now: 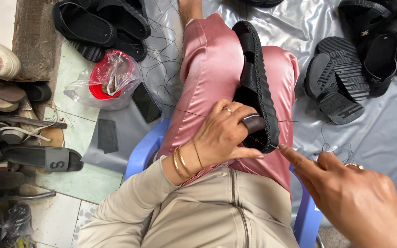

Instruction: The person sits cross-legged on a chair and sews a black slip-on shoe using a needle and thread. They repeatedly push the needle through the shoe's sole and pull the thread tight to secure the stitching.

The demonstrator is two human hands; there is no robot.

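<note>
Black sandal (257, 87) lies on its edge across person's pink-trousered lap (212, 69). Left hand (224, 133) is clamped round its near end, a dark thimble (253, 123) on one finger. Right hand (345, 193) pinches a thin thread (184, 112) at the sole's edge, forefinger extended. More black sandals (341, 78) lie on grey sheet (382, 133) nearby; blue chair (145, 149) underneath.

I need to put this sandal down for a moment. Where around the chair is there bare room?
Bare grey sheet lies right of the knees, below the sandal soles. A smaller patch sits between the dark phone and the blue chair. The left side is crowded with shoes and a plastic bag.
</note>
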